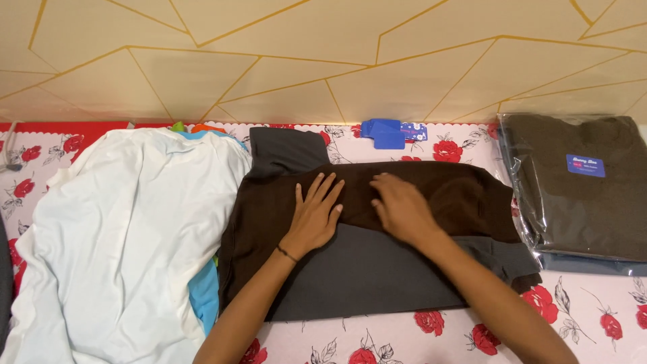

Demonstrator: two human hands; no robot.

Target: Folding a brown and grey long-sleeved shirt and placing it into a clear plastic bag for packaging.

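Floral cloth (404, 337), pink with red roses, covers the table nearest the viewer. On it lies a dark grey garment (364, 276), spread flat, with a brown knit garment (465, 199) folded across its upper half. Both hands rest palm-down along the brown fold: the left hand (315, 216) with fingers spread, a thin band at its wrist, and the right hand (403, 209) just beside it with fingers slightly curled. Neither grip is clenched on anything; both lie released and flat, pressing the fabric.

Pressing of this kind appears best done with flat palms moving outward from the centre, so that the fold edge stays straight and no crease is trapped beneath; the grey sleeve (286, 149) projecting at the top would need to lie flat as well.

To the left, touching the brown garment's edge, is a pile of white fabric (128, 229) over a blue piece (204, 296). To the right, a dark folded garment in a clear plastic bag (579, 195) carries a small blue label. Farther off, small blue cards (387, 133) lie against a cream wall (323, 54) with gold lines.
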